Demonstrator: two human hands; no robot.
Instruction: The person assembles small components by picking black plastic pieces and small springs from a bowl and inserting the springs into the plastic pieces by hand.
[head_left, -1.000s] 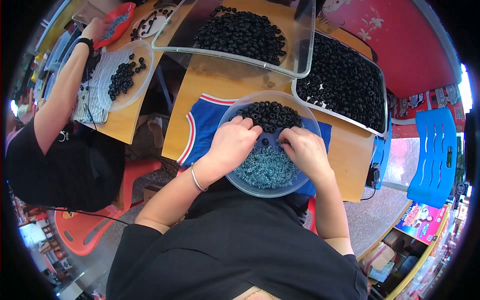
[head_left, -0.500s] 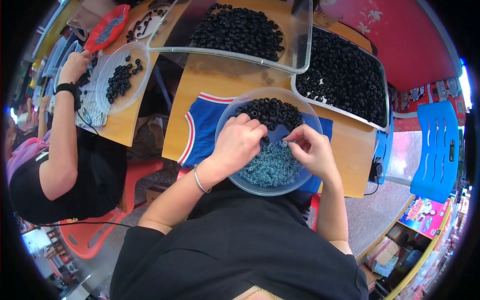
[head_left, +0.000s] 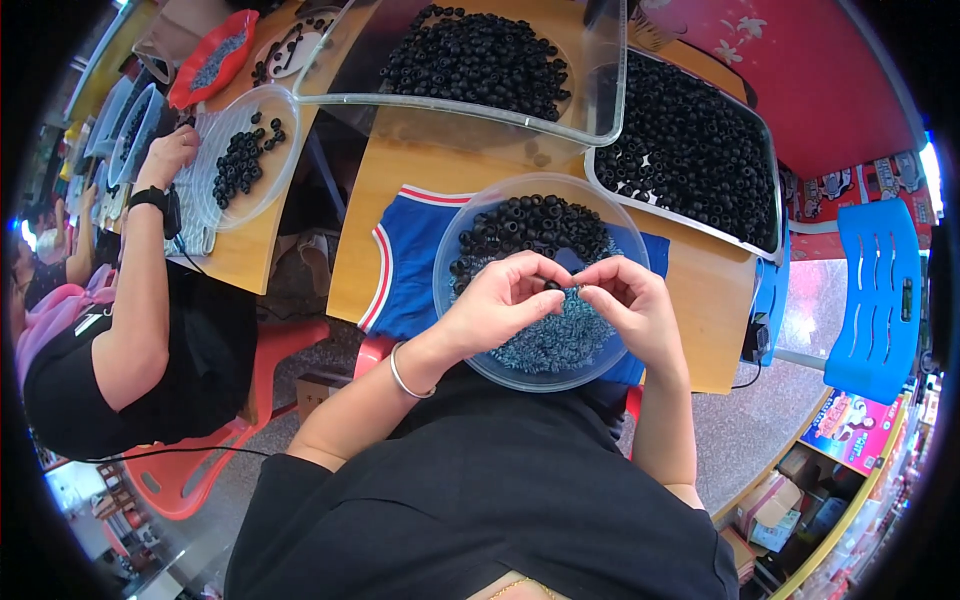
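Note:
A round clear plastic bowl point(head_left: 460, 235) sits on a blue cloth point(head_left: 410, 265) in front of me. Its far half holds black ring-shaped beads point(head_left: 530, 225); its near half holds small blue-grey pieces point(head_left: 550, 340). My left hand point(head_left: 495, 300) and my right hand point(head_left: 625, 300) meet above the middle of the bowl, fingertips pinched together around a small black bead point(head_left: 552, 285). A thin bangle is on my left wrist.
Behind the bowl stand a clear rectangular tub point(head_left: 480, 110) and a tray point(head_left: 770, 190), both full of black beads, on a wooden table point(head_left: 690, 340). At left another person point(head_left: 130, 330) works at a second bowl point(head_left: 250, 160). A blue chair point(head_left: 880, 290) stands right.
My hands have lifted out of the bowl's contents and come together, fingertips meeting over its middle. The person at left has shifted an arm toward their bowl.

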